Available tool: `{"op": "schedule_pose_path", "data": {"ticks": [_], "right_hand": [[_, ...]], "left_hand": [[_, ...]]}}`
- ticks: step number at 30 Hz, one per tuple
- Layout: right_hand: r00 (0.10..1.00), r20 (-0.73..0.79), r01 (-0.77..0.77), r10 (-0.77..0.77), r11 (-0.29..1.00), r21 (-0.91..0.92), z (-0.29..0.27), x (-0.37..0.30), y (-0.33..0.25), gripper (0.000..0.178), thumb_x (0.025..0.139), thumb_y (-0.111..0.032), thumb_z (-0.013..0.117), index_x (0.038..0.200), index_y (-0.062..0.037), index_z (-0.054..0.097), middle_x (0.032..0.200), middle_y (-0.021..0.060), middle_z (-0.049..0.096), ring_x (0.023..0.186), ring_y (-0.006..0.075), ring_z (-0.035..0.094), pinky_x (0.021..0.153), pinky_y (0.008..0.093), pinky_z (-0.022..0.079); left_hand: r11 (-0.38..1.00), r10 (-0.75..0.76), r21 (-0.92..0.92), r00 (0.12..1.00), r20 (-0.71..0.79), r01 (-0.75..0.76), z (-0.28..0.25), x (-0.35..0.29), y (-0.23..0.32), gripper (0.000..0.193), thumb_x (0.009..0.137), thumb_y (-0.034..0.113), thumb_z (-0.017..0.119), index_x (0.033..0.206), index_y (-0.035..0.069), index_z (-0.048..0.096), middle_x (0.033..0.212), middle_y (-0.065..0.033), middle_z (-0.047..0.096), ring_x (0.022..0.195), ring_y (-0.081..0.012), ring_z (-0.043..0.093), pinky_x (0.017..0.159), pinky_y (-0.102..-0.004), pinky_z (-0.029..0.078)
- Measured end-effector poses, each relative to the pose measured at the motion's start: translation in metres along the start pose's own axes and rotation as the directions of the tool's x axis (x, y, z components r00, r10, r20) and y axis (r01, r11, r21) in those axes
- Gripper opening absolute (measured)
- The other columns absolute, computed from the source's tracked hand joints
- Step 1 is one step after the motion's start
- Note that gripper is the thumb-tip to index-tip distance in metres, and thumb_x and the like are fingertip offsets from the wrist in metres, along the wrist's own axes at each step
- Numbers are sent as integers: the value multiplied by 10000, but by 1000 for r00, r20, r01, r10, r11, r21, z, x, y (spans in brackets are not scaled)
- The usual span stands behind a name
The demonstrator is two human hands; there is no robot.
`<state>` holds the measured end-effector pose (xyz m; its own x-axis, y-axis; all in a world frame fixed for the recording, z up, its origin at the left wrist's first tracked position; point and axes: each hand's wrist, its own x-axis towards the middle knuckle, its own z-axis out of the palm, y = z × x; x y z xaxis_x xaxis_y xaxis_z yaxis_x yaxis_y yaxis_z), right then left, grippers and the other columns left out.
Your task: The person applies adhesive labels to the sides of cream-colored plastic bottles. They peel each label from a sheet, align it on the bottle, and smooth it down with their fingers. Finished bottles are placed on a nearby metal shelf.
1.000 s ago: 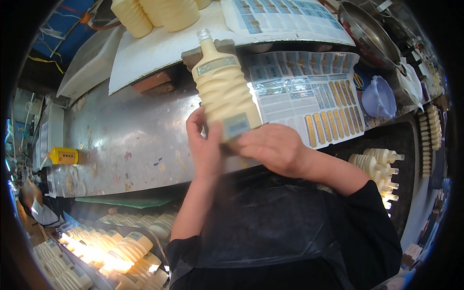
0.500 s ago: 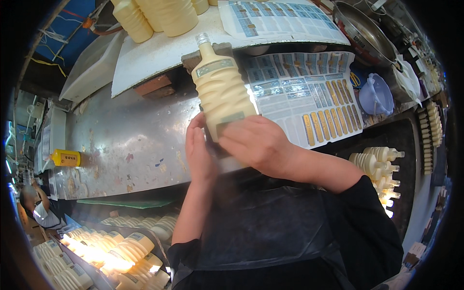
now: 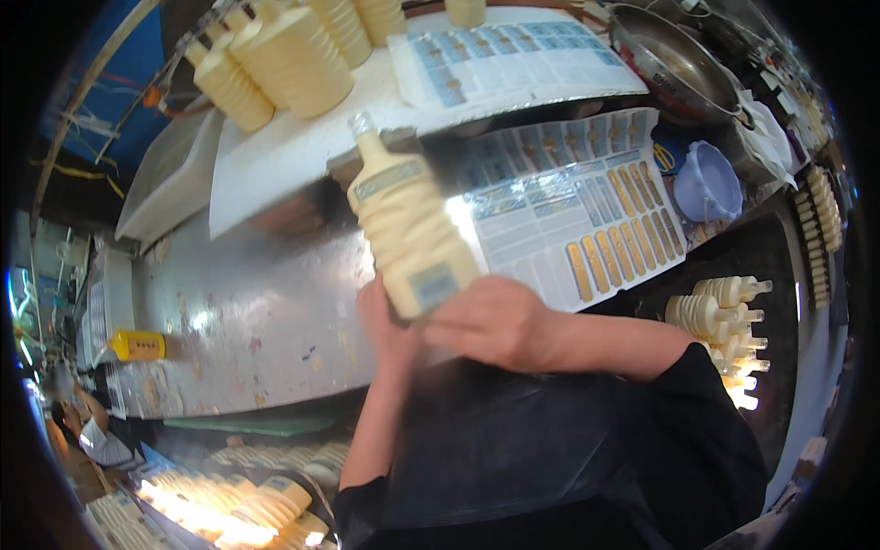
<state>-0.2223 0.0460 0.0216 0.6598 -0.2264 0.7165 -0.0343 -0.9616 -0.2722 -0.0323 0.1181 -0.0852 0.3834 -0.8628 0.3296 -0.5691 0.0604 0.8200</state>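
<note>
A cream ribbed bottle point(image 3: 410, 229) with a clear neck lies tilted before me, its neck pointing away and resting by a brownish block point(image 3: 341, 167). One grey-blue label point(image 3: 390, 180) sits on its shoulder, another point(image 3: 434, 285) near its base. My left hand point(image 3: 387, 330) is closed around the lower left side of the bottle, its fingers partly hidden behind it. At the base's right corner my right hand point(image 3: 500, 316) has its fingers bent together against the bottle. Beside the bottle, to the right, lies a sheet of blue and gold labels point(image 3: 541, 220).
Several cream bottles point(image 3: 302, 64) stand on a white board at the back, near another label sheet point(image 3: 504, 60). A purple bucket point(image 3: 710, 183) and a metal pan point(image 3: 674, 60) are at right. A yellow bottle point(image 3: 137, 346) lies at left. More bottles point(image 3: 275, 500) fill the lower left.
My right hand has slid down off the lower label, which now shows fully. The whole scene sits lower and more of the back bottles shows, as my head has shifted.
</note>
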Motion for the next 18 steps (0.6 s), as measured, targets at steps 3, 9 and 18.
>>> {"op": "schedule_pose_path", "data": {"ticks": [3,9,18], "right_hand": [[985,-8,-171,171,983,-70,-7,6,10,353,737,-61,744,1089,-78,733,957,64,728,770,226,688,658,360,514],[996,-75,-51,52,999,17,-5,-2,15,220,856,-129,687,1067,-70,695,933,78,680,771,293,670,643,406,523],[953,-139,-251,268,959,132,7,-24,6,179,814,-66,739,984,-104,701,937,75,717,828,322,700,701,424,551]], "left_hand": [[999,-19,41,999,44,18,-8,2,8,798,723,262,860,1415,36,534,1310,-183,569,1239,-373,513,1084,-466,400],[987,-94,-133,995,-26,89,-8,1,9,681,763,166,868,1343,11,549,1332,-148,548,1249,-306,534,1091,-418,413],[927,-224,-284,969,105,245,-8,0,-5,757,814,113,876,1419,5,434,1375,-131,564,1234,-216,588,1062,-368,476]]}}
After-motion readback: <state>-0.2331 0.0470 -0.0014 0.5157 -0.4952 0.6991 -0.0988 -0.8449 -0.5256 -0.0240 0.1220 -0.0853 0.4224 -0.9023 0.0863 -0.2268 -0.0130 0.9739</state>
